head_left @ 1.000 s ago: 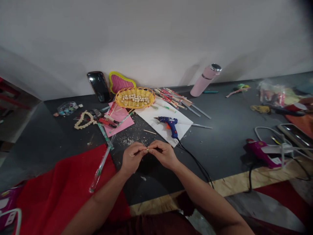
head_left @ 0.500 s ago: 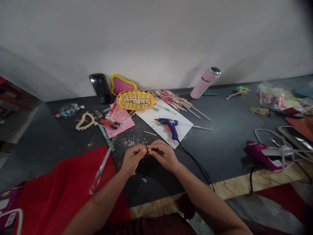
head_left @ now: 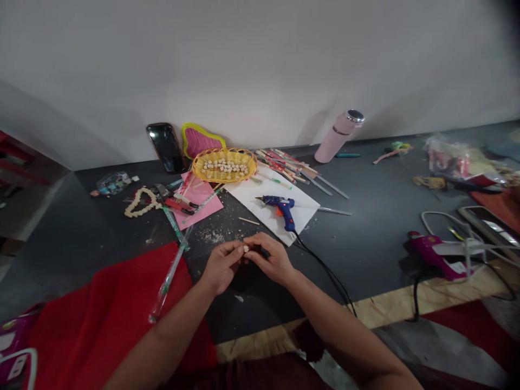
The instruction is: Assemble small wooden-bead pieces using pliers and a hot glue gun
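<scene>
Just in front of me, over the dark table, my left hand (head_left: 222, 265) and my right hand (head_left: 271, 259) meet at their fingertips. Between them they pinch a small cream-coloured piece (head_left: 246, 248), like those in the basket; its exact kind is too small to tell. Beyond the hands, a blue glue gun (head_left: 284, 207) lies on a white sheet (head_left: 247, 195), its nozzle to the left. A yellow woven basket (head_left: 225, 177) farther back holds many such pieces. To the left lies a loop made of joined cream pieces (head_left: 130, 208), beside red-handled pliers (head_left: 181, 205).
Several sticks (head_left: 284, 167) lie behind the sheet, near a pink bottle (head_left: 340, 135). A phone (head_left: 166, 147) leans on the wall. Red cloth (head_left: 122, 303) covers the front left. The glue gun's cable (head_left: 320, 265) runs past my right forearm. Purple device (head_left: 439, 257) at right.
Both hands stay together, with fingers shifting slightly around the small cream piece, which has turned a little. The other things on the table have stayed in place; the view shifted slightly.
</scene>
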The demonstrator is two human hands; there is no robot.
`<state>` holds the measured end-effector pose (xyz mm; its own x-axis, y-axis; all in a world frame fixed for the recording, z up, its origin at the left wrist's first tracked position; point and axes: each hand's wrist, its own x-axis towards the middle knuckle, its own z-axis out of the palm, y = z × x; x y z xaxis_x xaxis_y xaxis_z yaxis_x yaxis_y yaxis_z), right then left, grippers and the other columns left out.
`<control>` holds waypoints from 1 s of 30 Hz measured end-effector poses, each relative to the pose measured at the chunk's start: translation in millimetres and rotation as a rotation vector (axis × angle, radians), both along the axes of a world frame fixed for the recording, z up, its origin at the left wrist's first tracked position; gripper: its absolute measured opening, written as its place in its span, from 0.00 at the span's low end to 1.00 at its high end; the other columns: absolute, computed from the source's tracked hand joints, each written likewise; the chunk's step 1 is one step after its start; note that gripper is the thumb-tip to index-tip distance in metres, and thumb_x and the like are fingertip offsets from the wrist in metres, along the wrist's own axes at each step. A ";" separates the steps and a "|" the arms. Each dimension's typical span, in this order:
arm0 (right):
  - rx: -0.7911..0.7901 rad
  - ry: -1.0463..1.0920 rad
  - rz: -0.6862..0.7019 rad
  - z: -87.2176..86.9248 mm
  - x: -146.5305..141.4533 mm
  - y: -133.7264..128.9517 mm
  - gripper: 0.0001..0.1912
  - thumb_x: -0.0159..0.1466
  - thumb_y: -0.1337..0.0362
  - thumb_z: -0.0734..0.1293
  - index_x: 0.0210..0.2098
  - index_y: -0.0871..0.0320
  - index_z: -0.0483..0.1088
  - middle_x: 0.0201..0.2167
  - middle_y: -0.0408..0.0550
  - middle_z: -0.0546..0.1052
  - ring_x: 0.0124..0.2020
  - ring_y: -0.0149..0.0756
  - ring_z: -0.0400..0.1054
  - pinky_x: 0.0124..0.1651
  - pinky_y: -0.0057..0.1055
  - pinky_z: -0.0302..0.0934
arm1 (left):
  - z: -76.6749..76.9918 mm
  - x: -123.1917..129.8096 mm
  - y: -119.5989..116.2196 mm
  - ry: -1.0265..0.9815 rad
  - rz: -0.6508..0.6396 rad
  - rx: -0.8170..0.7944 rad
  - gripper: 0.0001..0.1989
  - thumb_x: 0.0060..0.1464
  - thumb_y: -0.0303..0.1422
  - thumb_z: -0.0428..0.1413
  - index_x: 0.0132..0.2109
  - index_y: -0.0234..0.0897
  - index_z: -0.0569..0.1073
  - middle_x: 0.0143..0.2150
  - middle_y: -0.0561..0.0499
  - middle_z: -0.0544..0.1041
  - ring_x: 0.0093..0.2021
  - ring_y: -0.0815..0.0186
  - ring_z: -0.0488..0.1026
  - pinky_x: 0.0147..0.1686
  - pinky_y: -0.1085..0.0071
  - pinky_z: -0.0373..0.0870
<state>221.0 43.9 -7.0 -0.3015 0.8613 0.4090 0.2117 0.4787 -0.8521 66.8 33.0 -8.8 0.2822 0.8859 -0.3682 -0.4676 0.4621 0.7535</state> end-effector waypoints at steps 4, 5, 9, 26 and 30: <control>0.031 -0.025 -0.005 2.5 0.9 -1.9 0.07 0.61 0.65 0.64 0.40 0.57 0.70 0.33 0.49 0.72 0.36 0.34 0.67 0.39 0.32 0.64 | -0.4 -1.8 0.1 0.015 -0.010 0.011 0.08 0.44 0.33 0.62 0.30 0.31 0.76 0.25 0.52 0.72 0.26 0.73 0.66 0.29 0.76 0.63; 0.047 -0.035 -0.007 3.2 1.4 -2.1 0.08 0.61 0.66 0.64 0.40 0.57 0.70 0.34 0.50 0.72 0.37 0.35 0.67 0.39 0.32 0.64 | -0.5 -2.3 0.5 0.035 0.005 0.015 0.08 0.44 0.33 0.63 0.30 0.32 0.76 0.25 0.52 0.72 0.26 0.73 0.66 0.29 0.76 0.63; 0.108 -0.102 -0.026 6.1 3.1 -1.8 0.09 0.60 0.67 0.64 0.41 0.57 0.69 0.36 0.51 0.71 0.37 0.34 0.67 0.39 0.32 0.65 | 1.3 -3.9 2.5 0.118 0.056 0.060 0.09 0.42 0.34 0.63 0.30 0.33 0.76 0.25 0.53 0.72 0.27 0.72 0.66 0.30 0.75 0.62; 0.208 -0.179 -0.033 3.0 3.5 0.1 0.08 0.62 0.65 0.64 0.40 0.55 0.71 0.34 0.50 0.74 0.36 0.34 0.69 0.39 0.31 0.67 | 4.0 -3.7 0.8 0.071 -0.012 -0.012 0.07 0.43 0.32 0.63 0.26 0.32 0.75 0.22 0.54 0.70 0.24 0.74 0.63 0.27 0.76 0.59; 0.190 -0.134 -0.029 4.7 1.3 -0.4 0.06 0.62 0.66 0.64 0.39 0.56 0.71 0.31 0.49 0.74 0.34 0.33 0.69 0.38 0.30 0.67 | 5.3 -3.0 -0.2 0.055 -0.019 0.007 0.08 0.44 0.32 0.62 0.25 0.31 0.74 0.21 0.54 0.68 0.23 0.75 0.62 0.26 0.77 0.58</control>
<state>222.3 43.5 -2.3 -0.3401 0.7820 0.5223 0.3329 0.6196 -0.7108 63.8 32.8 -3.6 0.2786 0.8831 -0.3774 -0.4167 0.4652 0.7810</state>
